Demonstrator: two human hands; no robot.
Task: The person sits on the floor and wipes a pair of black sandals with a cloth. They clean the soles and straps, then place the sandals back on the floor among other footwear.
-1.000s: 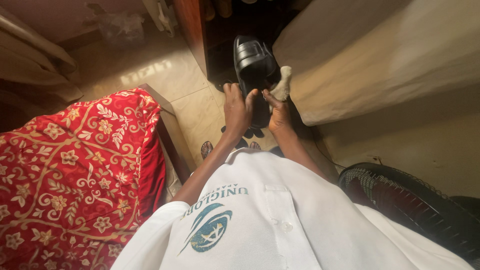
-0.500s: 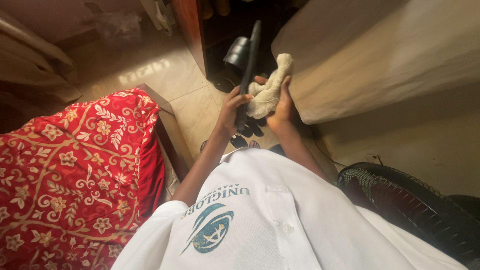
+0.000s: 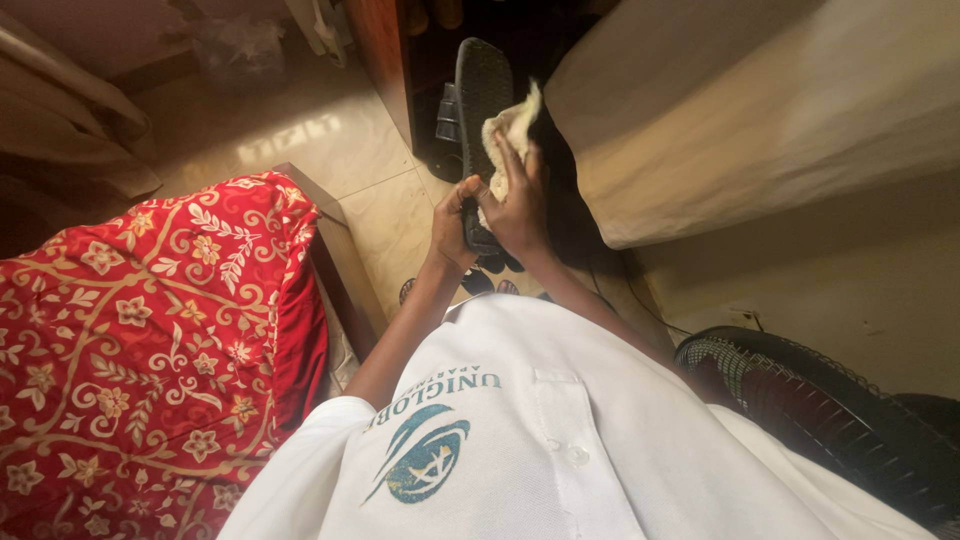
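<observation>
A black sandal (image 3: 482,100) is held upright with its ridged sole turned toward me. My left hand (image 3: 452,228) grips its lower end. Against the sole, my right hand (image 3: 518,200) presses a crumpled cream-white cloth (image 3: 508,135). The cloth covers part of the sandal's right side. Both hands are raised in front of my white shirt, over a beige tiled floor.
A seat with a red floral cover (image 3: 150,340) stands at my left. A pale fabric-covered bed or sofa (image 3: 760,110) fills the right. A black fan grille (image 3: 830,410) lies at lower right. More dark footwear (image 3: 445,130) sits by a wooden frame (image 3: 385,60).
The sandal has been turned from lying flat to standing on edge and lifted. My right hand has brought the cloth up against its sole.
</observation>
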